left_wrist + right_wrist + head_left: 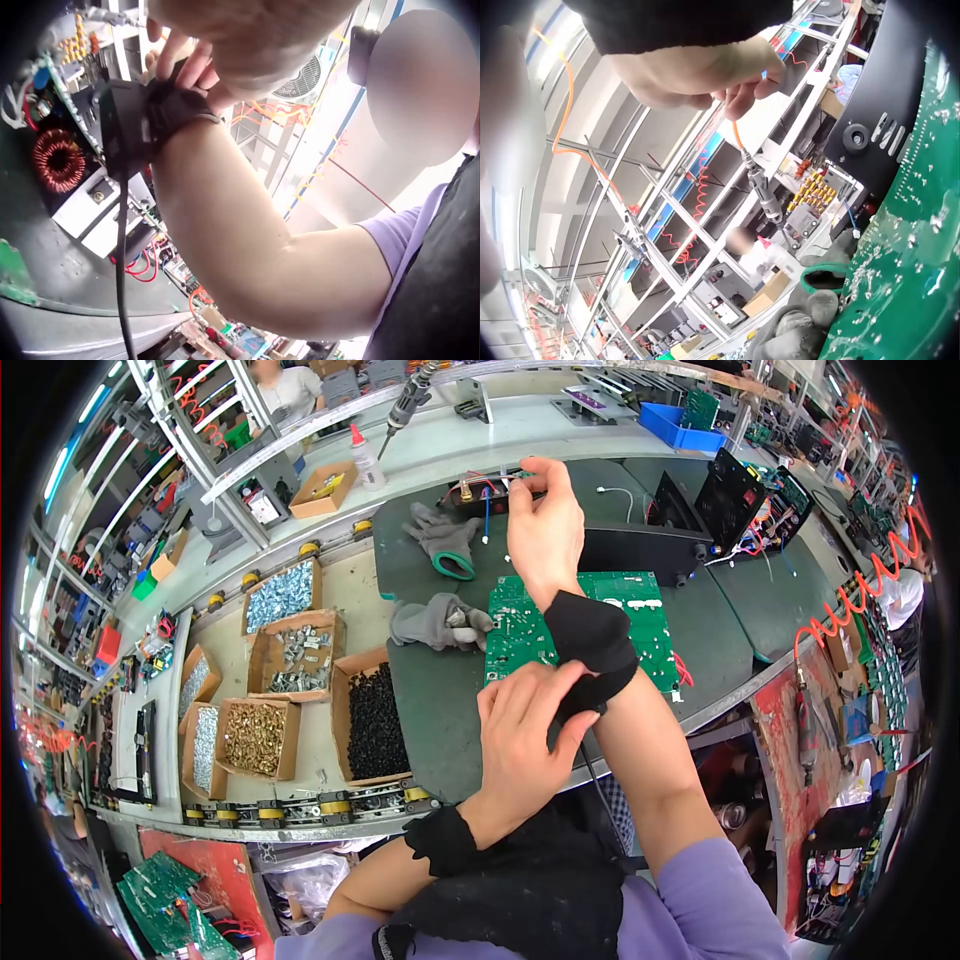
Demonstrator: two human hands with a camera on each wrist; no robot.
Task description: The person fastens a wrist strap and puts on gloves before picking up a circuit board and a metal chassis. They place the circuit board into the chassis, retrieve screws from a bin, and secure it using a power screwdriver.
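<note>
My left hand (525, 725) pinches the edge of a black wristband (592, 645) wrapped around my right wrist. In the left wrist view, fingers (196, 66) of that hand lie on the band, beside a small black camera (126, 124) with a cable. My right hand (547, 525) is raised, its fingers loosely curled around nothing. Beneath the forearms lies a large green circuit board (642, 622). Two grey work gloves lie left of it: one glove (435, 622) at its edge, the other glove (440, 532) farther back with a green cuff.
A long black metal housing (635, 555) stands behind the board. Cardboard boxes to the left hold black screws (375, 720), brass-coloured parts (255, 735) and metal clips (300, 650). A power screwdriver (410, 400) hangs over the back. A coiled red hose (860, 595) hangs at right.
</note>
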